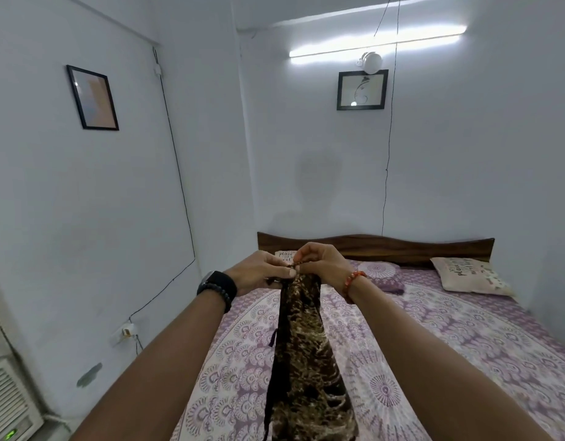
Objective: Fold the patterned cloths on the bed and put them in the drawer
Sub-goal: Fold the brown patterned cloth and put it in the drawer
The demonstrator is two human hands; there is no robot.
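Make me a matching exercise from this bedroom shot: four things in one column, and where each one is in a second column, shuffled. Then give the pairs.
Things:
1. brown patterned cloth
2. black watch
3. orange bead bracelet
4. lettered pillow

Places:
A. on the right wrist
B. at the head of the bed, right side
C. hanging from both hands
D. on the left wrist

Pairs: 1-C, 2-D, 3-A, 4-B

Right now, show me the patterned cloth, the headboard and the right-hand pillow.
patterned cloth (302, 361), head view, middle of the hanging length
headboard (402, 246), head view, middle of the wooden board
right-hand pillow (469, 276), head view, centre of its printed face
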